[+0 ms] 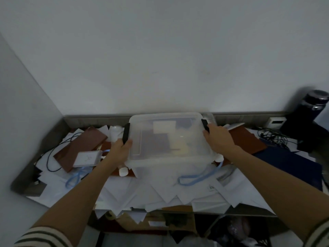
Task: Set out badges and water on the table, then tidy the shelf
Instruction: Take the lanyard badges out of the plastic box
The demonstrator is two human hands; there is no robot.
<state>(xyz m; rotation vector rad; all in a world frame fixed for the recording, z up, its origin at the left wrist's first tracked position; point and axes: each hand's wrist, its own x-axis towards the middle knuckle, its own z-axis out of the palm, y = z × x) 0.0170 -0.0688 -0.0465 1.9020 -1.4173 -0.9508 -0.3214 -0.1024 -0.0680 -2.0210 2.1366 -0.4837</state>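
White wall and a grey rim back a tabletop (pixel 23 182) buried in loose papers (pixel 160 189).

Head view: the left hand (pixel 121 148) and right hand (pixel 219 139) each curl round an end of the clear lidded bin (pixel 169 139), at its black latches. A badge (pixel 87 158) lies left of the bin on a brown folder (pixel 80 147). Small water bottles (pixel 123 171) lie at the bin's near corners, and a blue lanyard (pixel 195 179) trails from under it.

Risks: lifting the bin may drag the lanyard, roll the bottles, or send the overhanging papers off the front edge. A load carried on the latches could spring the lid.

Writing: none legible. The badge mark, the pale label inside the bin (pixel 164 127) and the logo on one sheet (pixel 211 187) are too blurred to read.
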